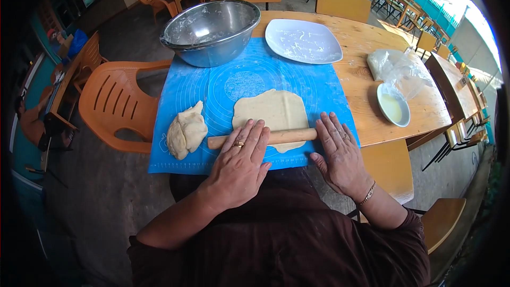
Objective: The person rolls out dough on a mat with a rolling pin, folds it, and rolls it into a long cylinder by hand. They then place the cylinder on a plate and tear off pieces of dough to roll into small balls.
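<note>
The rolling pin [287, 136] is lying crosswise over the near edge of a flattened sheet of dough [271, 109], at the near middle of a blue mat [212, 82]. The left grip [241, 162] is pressing down on the pin's left half, open and flat, fingers spread. The right grip [337, 154] is resting open at the pin's right end, fingers straight, clasping nothing. A lump of dough [186, 130] is sitting on the mat to the left, apart from the sheet. A steel bowl [210, 32] is standing at the mat's far left corner, with a floury white plate [303, 41] to its right. Farther right on the wooden surface [361, 79], a small dish [393, 105] is sitting beside a plastic bag [398, 69].
</note>
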{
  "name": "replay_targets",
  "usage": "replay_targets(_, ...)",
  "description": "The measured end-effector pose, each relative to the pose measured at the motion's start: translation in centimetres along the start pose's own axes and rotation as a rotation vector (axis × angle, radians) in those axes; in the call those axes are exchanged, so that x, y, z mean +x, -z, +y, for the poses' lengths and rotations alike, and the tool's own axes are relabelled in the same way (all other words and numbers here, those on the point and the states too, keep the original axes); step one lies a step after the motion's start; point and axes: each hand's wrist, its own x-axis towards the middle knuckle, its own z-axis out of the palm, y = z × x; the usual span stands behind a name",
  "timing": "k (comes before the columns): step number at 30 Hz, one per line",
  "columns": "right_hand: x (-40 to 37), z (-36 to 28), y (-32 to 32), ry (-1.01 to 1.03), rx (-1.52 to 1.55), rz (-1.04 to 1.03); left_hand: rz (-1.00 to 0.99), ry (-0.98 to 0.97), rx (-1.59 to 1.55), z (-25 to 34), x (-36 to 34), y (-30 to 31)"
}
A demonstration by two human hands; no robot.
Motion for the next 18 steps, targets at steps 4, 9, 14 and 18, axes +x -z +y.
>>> replay_targets(4, -1.0, 0.7, -0.6, 0.073, 0.028, 0.125, 0.130, -0.021, -0.043, -1.1, -0.6, -1.0)
replay_targets(9, 1.7, 2.1, 0.6, 0.156, 0.210, 0.207, 0.181, -0.027, -0.135, -1.5, 1.1, 0.1)
replay_targets(14, 5.5, 2.8, 2.2, 0.113, 0.295, 0.231, 0.103, -0.040, -0.112, -3.5, 5.1, 3.1)
replay_targets(18, 6.8, 3.5, -2.5, 0.046, 0.035, 0.152, -0.168, 0.090, -0.001, -6.1, 7.3, -0.2)
